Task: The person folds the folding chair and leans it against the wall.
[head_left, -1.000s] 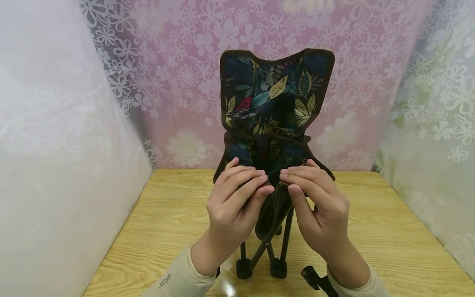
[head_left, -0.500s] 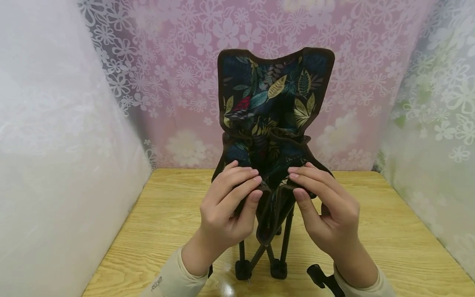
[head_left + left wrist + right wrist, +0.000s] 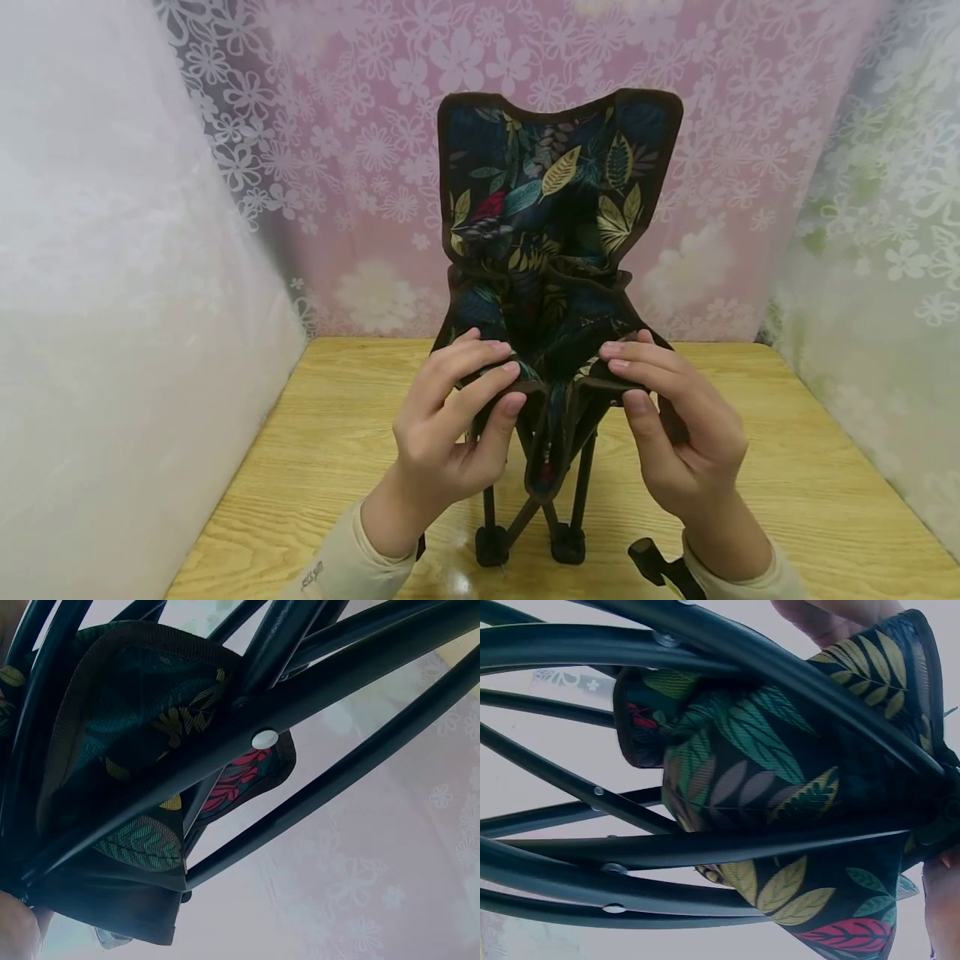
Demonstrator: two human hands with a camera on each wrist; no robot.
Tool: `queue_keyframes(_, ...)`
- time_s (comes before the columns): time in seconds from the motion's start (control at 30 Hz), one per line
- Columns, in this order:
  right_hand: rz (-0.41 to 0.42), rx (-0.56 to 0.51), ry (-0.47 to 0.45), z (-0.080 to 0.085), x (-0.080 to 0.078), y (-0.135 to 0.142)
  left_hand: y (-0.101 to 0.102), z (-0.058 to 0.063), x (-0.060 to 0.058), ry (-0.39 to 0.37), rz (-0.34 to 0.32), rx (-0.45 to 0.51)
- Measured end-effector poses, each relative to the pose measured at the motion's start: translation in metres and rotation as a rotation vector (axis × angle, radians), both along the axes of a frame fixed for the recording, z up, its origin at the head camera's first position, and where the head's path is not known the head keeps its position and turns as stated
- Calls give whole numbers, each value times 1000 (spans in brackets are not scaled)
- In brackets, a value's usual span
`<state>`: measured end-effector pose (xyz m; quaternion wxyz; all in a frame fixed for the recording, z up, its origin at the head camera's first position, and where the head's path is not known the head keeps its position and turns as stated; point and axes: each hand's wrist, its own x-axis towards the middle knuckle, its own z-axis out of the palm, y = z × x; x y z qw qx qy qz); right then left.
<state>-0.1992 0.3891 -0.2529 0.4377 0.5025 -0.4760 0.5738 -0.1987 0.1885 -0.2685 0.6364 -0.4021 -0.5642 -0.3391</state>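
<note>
A small folding chair (image 3: 558,179) with dark blue leaf-print fabric and brown edging stands partly opened on the table. My left hand (image 3: 453,425) holds the seat's front left corner, fingers on top and thumb below. On the other side, my right hand (image 3: 682,429) grips the front right corner the same way. Between the hands the seat fabric (image 3: 551,475) sags in a narrow fold. Black crossed tubes (image 3: 360,667) with a silver rivet fill much of the left wrist view. In the right wrist view, printed fabric (image 3: 754,750) shows behind several tubes, fingers (image 3: 829,622) at its edge.
The chair's black feet (image 3: 492,546) rest close together on the wood-grain table (image 3: 315,467). A pink floral curtain (image 3: 360,183) hangs behind, and pale sheets (image 3: 135,275) stand at both sides. A black strap piece (image 3: 651,562) sits by the right wrist.
Both hands have moved apart, left hand leftward and right hand rightward. The seat's front corners have spread with them, and the fabric fold between has widened.
</note>
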Motion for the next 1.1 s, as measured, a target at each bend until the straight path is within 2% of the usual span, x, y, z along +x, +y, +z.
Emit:
queue_keyframes(0.37,-85,52,-11,1,2,7,-2,-1,1,-20,-30,-26)
queue_keyframes(0.83,-76,34,-36,-2,0,2,-3,0,0,-11,-18,-22)
queue_keyframes(1.1,-105,23,-40,-3,0,-3,2,2,0,12,2,0)
